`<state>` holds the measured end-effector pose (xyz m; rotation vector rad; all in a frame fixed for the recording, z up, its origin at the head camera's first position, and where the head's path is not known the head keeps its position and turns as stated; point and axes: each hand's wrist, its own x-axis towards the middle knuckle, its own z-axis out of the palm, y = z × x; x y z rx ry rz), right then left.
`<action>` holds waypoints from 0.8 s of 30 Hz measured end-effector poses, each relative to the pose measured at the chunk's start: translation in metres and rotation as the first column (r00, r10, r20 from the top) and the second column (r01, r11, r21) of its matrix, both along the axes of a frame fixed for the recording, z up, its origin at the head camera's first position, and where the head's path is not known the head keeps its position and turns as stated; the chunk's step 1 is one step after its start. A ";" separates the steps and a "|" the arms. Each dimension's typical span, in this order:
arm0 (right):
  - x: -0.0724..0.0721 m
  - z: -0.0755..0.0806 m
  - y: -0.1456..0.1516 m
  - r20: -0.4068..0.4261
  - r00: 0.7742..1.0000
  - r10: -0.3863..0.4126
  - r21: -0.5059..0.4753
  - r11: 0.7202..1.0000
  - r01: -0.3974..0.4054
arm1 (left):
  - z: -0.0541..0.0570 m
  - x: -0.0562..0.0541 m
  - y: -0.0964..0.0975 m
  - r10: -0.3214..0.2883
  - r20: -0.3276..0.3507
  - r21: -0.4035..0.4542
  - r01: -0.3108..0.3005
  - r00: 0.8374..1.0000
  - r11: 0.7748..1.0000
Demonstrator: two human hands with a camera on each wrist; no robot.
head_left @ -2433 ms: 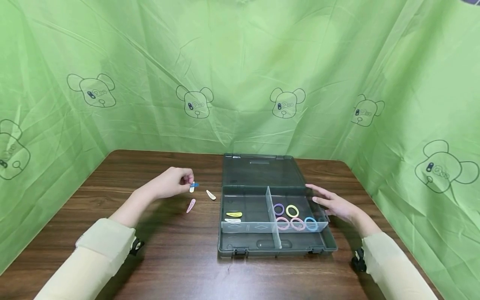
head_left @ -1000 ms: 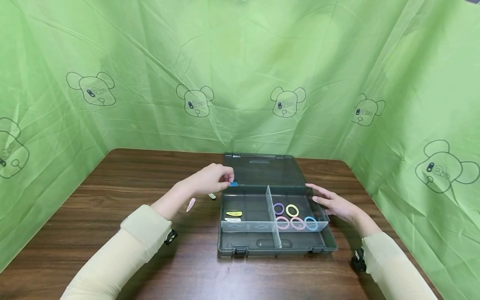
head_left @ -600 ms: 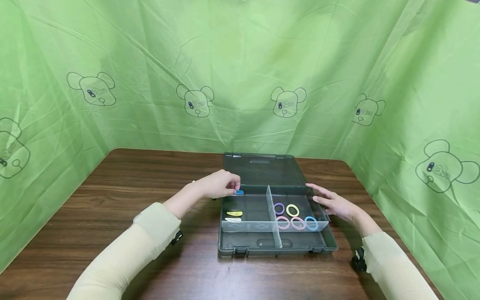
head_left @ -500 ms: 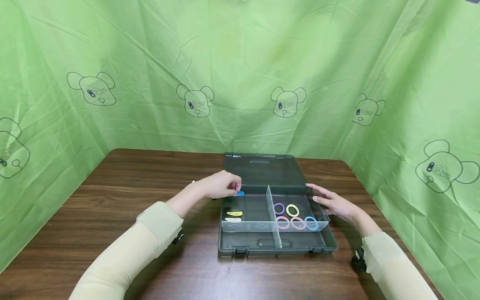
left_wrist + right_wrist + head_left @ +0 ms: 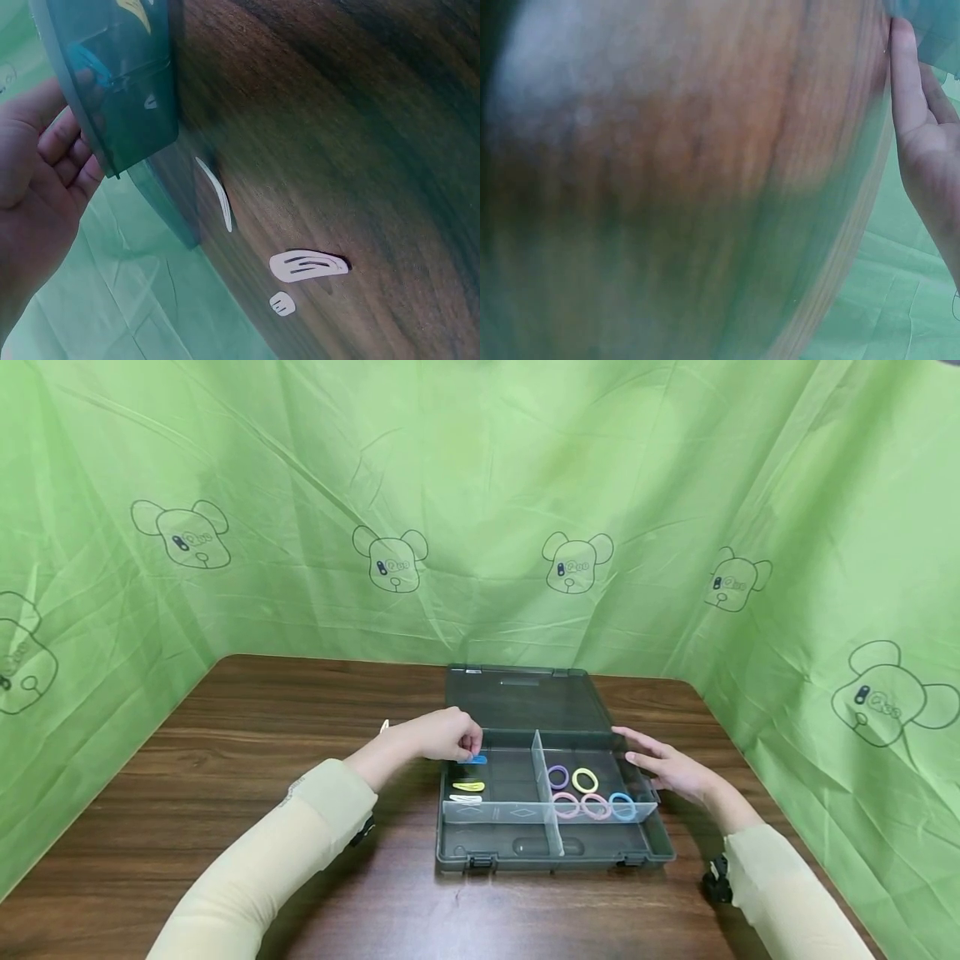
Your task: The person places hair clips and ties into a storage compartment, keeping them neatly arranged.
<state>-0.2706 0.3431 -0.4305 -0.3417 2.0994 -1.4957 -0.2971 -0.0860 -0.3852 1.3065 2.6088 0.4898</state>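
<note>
My left hand [image 5: 448, 733] reaches into the back left compartment of a dark see-through divider box [image 5: 517, 864] and pinches a blue snap hair clip [image 5: 474, 760] low over its floor. Nearer the front of that compartment lie a yellow hair clip [image 5: 468, 787] and a white hair clip [image 5: 466, 798]. In the left wrist view the blue clip shows through the box wall. My right hand [image 5: 667, 767] touches the box's right side with its fingers extended; the right wrist view shows the fingers [image 5: 906, 82] straight against it.
Several hair ties, among them a yellow hair tie [image 5: 585, 781], lie in the back right compartment. The lid [image 5: 525, 702] is folded back. Loose pale clips, such as a light clip [image 5: 307, 266] and a curved clip [image 5: 217, 193], lie on the wooden table [image 5: 337, 877], mostly hidden by my left arm in the head view.
My left hand has picked the blue hair clip off the table and carried it right into the back left compartment, then shifted slightly toward the yellow clip. My right hand stays put.
</note>
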 end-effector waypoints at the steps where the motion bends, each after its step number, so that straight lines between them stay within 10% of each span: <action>1: 0.000 0.000 0.000 -0.002 1.000 0.001 0.000 1.000 -0.001 | -0.001 0.000 0.001 -0.006 -0.009 -0.011 0.006 1.000 1.000; 24: 0.001 0.000 0.000 -0.004 1.000 -0.011 0.010 1.000 0.011 | -0.011 0.010 0.014 0.003 -0.155 -0.197 -0.034 0.988 0.980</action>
